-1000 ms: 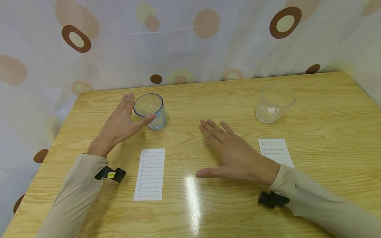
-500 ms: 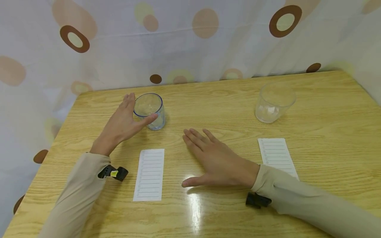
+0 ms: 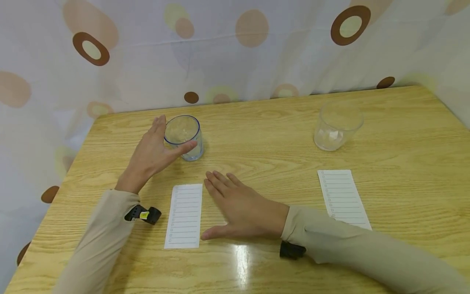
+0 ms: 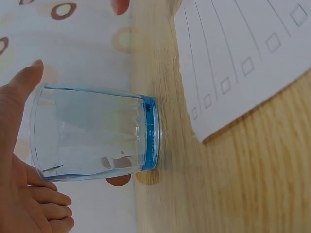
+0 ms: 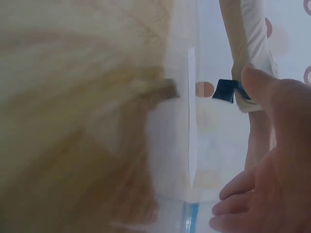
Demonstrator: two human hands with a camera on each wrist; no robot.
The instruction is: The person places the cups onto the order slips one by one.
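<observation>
A clear drinking glass with a blue rim [image 3: 192, 153] stands upright at the back left of the table; its base looks blue in the left wrist view. My left hand [image 3: 148, 157] is spread beside it, fingers along its left side and thumb extended across its near side. In the left wrist view, thumb [image 4: 26, 80] and fingers lie to either side of the glass's mouth. My right hand [image 3: 242, 208] hovers palm down over the middle of the table, fingers straight and thumb apart, holding nothing. Its fingertips come close to the right edge of a lined paper slip [image 3: 184, 216].
A second clear glass [image 3: 330, 136] stands upright at the back right. Nearer than it lies another lined checklist slip [image 3: 343, 196], its lower end beside my right sleeve [image 3: 330, 232]. A white curtain with brown spots [image 3: 220, 53] hangs behind the wooden table [image 3: 257, 134].
My right hand has moved left and a little nearer, towards the left paper slip, uncovering more of the right one. The left hand has barely shifted around the blue-rimmed glass.
</observation>
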